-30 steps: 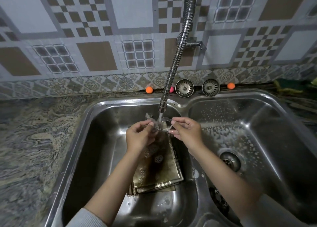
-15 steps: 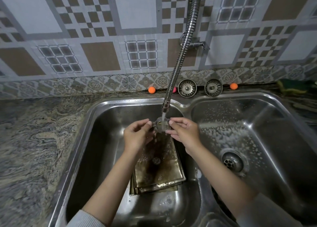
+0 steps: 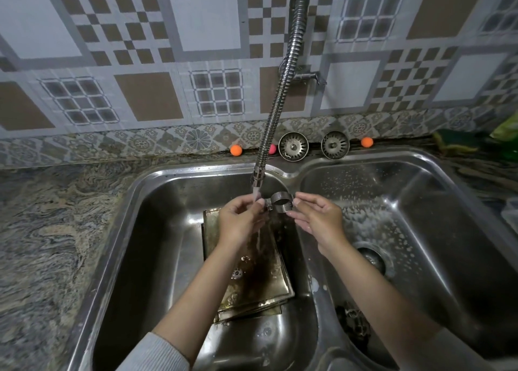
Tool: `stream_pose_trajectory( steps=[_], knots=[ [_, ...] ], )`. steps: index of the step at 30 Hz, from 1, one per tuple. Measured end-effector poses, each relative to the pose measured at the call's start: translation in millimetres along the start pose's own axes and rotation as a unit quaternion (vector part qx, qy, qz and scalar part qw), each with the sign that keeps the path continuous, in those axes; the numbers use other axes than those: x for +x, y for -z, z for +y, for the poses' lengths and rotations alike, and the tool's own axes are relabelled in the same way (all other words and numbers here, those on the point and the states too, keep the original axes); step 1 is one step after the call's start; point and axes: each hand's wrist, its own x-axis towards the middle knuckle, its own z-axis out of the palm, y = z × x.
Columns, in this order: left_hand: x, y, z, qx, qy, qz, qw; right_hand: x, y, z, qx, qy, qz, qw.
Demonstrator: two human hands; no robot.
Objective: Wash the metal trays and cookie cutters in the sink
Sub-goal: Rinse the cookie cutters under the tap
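Note:
A round metal cookie cutter (image 3: 281,201) is held over the left basin of the steel sink (image 3: 157,191), just right of the water stream. My left hand (image 3: 241,221) pinches its left edge and my right hand (image 3: 316,216) pinches its right edge. Water runs from the flexible tap hose (image 3: 277,104) onto my left fingers. Below my hands a stack of stained metal trays (image 3: 260,269) lies in the left basin, partly hidden by my left forearm.
The right basin (image 3: 420,197) is spattered with foam around its drain (image 3: 371,258). Two sink strainers (image 3: 293,146) and small orange balls (image 3: 236,150) stand on the back ledge. A green sponge (image 3: 454,142) lies at the far right. Marbled counter (image 3: 50,230) lies to the left.
The cutter has shifted a little to the right, out of the middle of the water stream, and now shows its round opening. Both hands still hold it.

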Motion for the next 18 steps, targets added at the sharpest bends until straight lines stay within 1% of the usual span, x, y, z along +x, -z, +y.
stream_pose_trajectory(
  steps=[5,14,18],
  knots=[
    [-3,14,4,-0.008,-0.014,0.004,1.0,-3,-13,1,0.016,-0.005,-0.024,1.0],
    [-7,56,13,-0.01,-0.033,0.058,0.998,-12,-51,10,0.008,-0.023,-0.093,0.995],
    [-8,66,17,0.004,-0.045,0.071,0.996,-14,-61,12,0.015,-0.022,-0.097,0.995]
  ],
)
